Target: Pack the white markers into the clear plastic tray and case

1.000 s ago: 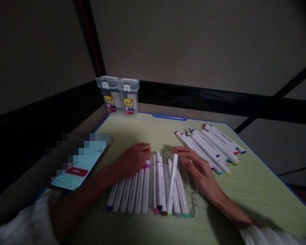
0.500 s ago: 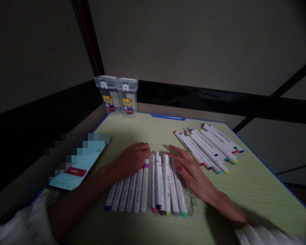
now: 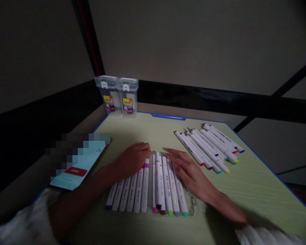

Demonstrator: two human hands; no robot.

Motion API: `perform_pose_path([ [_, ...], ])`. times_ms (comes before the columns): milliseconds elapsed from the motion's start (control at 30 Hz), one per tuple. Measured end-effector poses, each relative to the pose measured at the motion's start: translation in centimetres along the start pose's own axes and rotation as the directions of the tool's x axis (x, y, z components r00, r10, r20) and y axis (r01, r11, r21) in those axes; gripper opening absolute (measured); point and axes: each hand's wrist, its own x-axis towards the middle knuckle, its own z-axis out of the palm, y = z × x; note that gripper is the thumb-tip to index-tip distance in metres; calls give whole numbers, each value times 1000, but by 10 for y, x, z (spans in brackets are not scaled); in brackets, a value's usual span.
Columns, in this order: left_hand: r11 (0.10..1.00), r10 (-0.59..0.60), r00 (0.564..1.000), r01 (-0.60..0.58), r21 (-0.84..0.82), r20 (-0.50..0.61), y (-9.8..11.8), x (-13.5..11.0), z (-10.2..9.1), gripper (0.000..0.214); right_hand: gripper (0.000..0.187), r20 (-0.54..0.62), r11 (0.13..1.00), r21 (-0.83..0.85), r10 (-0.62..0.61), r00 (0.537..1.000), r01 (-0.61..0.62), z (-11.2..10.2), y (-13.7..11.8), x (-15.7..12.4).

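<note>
Lime-tipped marker is swinging left, pointing away beside the nearer, spread right hand. Left hand is staying curled, grip unclear.

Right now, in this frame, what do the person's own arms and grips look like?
White, textured sleeves cover part of both arms, ending on the forearms. Below them, the left grip and right grip are bare human hands; no gloves, watch or bracelet shows.

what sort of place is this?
Likely a drawing or study desk, maybe in a home, though the room itself is dim: a blue-edged table, white markers, and two clear boxes with "marker" labels.
</note>
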Motion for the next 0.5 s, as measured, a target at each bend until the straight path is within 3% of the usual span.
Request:
perform_pose_path([
  [500,1000,-11,1000,10,18,20,1,0,-2,26,42,41,956,87,-283,958,279,-9,1,-3],
])
